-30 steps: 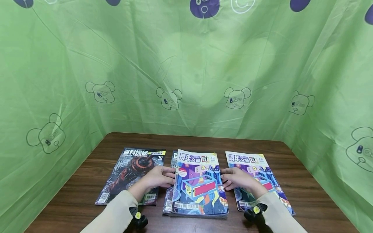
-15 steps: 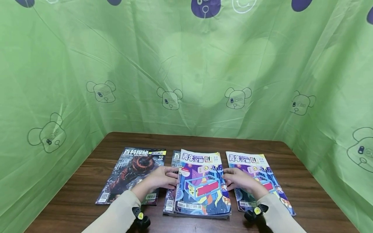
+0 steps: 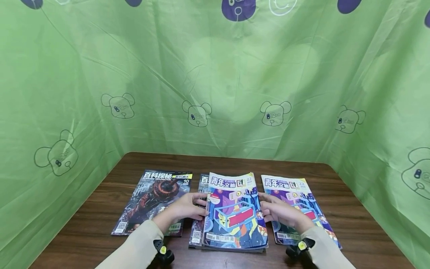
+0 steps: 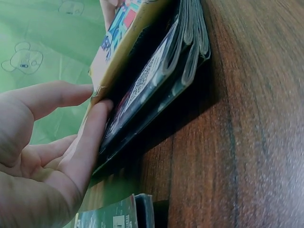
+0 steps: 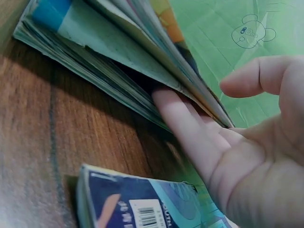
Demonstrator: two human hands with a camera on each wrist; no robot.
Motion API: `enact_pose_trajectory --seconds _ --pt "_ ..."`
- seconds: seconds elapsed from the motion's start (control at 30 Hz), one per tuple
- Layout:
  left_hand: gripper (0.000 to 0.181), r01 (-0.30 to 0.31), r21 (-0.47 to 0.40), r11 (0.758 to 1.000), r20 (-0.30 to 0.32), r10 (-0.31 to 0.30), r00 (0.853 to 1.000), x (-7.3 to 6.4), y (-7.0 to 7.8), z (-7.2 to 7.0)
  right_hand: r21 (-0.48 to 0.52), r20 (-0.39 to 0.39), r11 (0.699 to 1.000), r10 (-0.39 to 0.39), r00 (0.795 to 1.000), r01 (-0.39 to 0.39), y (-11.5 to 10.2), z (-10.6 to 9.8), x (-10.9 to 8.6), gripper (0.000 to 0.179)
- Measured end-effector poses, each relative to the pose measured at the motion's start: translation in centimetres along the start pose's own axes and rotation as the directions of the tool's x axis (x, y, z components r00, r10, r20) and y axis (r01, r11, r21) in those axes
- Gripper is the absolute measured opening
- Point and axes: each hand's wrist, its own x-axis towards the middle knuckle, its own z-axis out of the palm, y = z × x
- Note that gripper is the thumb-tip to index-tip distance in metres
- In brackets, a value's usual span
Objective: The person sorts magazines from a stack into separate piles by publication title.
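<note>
In the head view, a purple and blue magazine (image 3: 235, 213) lies on top of a stack, over dark magazines (image 3: 197, 233) that show at its left. My left hand (image 3: 186, 206) is at its spine edge; the left wrist view shows the thumb (image 4: 61, 97) at the edge and a finger (image 4: 92, 133) beneath, pinching it. At the opposite edge is my right hand (image 3: 280, 210). Its fingers (image 5: 183, 121) reach under the top magazine in the right wrist view, while the thumb (image 5: 251, 78) stands apart from the cover. A gap shows between this magazine and those below.
Left of the stack lies a dark magazine (image 3: 158, 200) with a red machine on its cover. Another purple magazine (image 3: 299, 201) lies at the right, partly behind my right forearm. All rest on a brown wooden table (image 3: 231, 164) enclosed by green cloth (image 3: 231, 142).
The top magazine has shifted slightly right over the stack, with my left hand following. The right hand's thumb has come away from the cover, and its fingers sit under the edge.
</note>
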Motion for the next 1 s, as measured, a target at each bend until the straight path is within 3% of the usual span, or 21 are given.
enact_pose_trajectory --seconds 0.37,1.0 --pt "0.075 -0.012 -0.022 1.0 0.007 0.013 1.0 0.0 0.3 0.3 0.034 0.047 0.999 -0.033 0.998 0.031 0.1 0.0 -0.5 0.088" --pt "0.078 -0.051 -0.09 0.995 -0.019 0.049 0.999 0.2 0.3 1.0 0.068 -0.048 0.995 -0.076 0.996 0.079 0.3 -0.6 -1.3 0.085"
